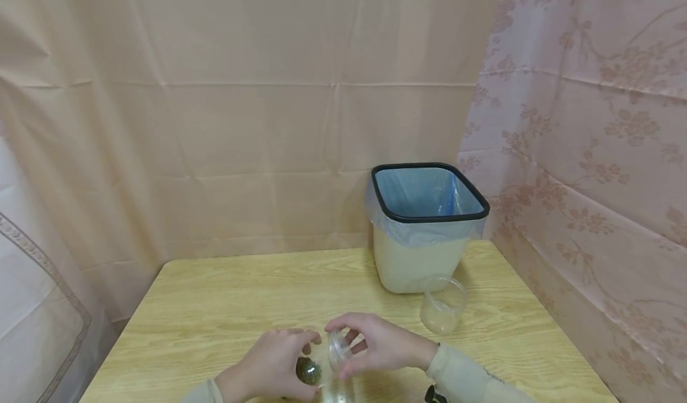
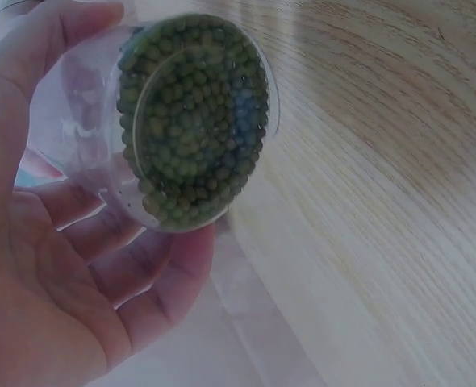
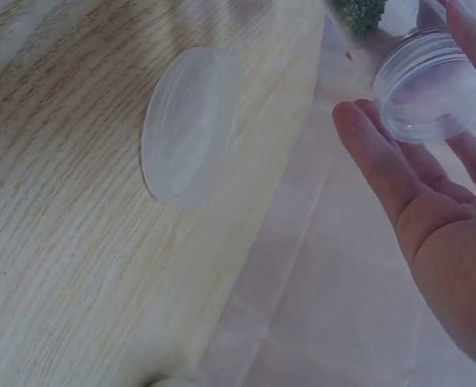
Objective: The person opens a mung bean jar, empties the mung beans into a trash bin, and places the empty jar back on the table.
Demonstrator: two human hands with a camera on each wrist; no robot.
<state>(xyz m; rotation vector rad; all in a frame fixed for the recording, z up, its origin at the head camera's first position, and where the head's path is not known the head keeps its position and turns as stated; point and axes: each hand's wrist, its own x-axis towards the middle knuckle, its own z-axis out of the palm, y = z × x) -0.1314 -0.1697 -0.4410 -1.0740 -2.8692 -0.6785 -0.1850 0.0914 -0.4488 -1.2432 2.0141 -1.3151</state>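
A clear plastic jar with small green mung beans at its base is tilted between both hands. My left hand holds it with the thumb on one side and curled fingers on the other. Opposite, my right hand grips a clear ridged ring with thumb and fingers. Whether this ring is the jar's mouth or a screw cap on it, I cannot tell. On the wooden table below the right hand lies a flat translucent lid.
An open, empty-looking clear plastic cup stands right of the hands. Behind it is a cream bin with a black rim and a bag liner. Beige and pink floral curtains hang around the wooden table.
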